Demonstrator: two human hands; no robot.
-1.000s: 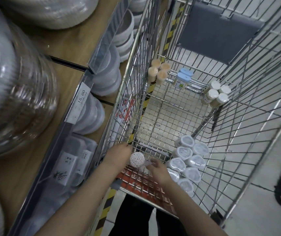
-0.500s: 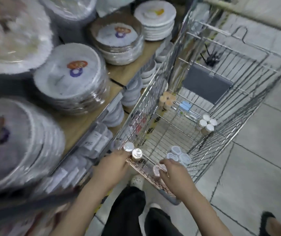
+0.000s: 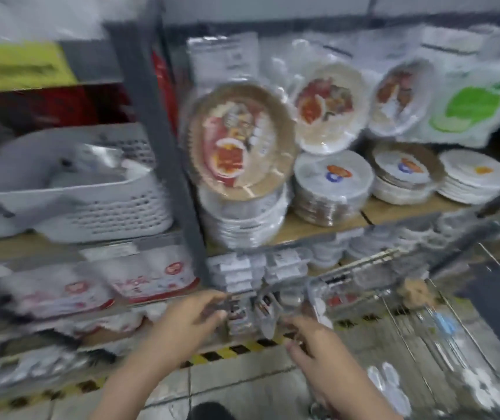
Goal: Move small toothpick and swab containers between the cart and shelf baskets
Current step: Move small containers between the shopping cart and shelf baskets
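Observation:
The whole view is smeared by motion. My left hand (image 3: pixel 186 324) is raised before the lower shelf, and its fingers and thumb pinch small containers (image 3: pixel 236 316) that are too blurred to tell apart. To the right, my right hand (image 3: pixel 318 356) grips a small clear container (image 3: pixel 313 303) with curled fingers. The wire cart (image 3: pixel 363 268) stands at the right. In it lie white-lidded containers (image 3: pixel 389 386), tan-lidded ones (image 3: pixel 415 292) and a blue-capped one (image 3: pixel 445 325). A white perforated shelf basket (image 3: pixel 106 204) sits at the left, above my hands.
Wrapped stacks of paper plates (image 3: pixel 332 189) fill the wooden shelf behind the grey upright post (image 3: pixel 163 153). Flat packets (image 3: pixel 151 280) lie on the lower shelf. Yellow-black tape (image 3: pixel 236 350) marks the floor edge under the shelving.
My view has swung up and left from the cart to the shelves. Both hands have lifted out of the cart with the containers and now sit in front of the lower shelf.

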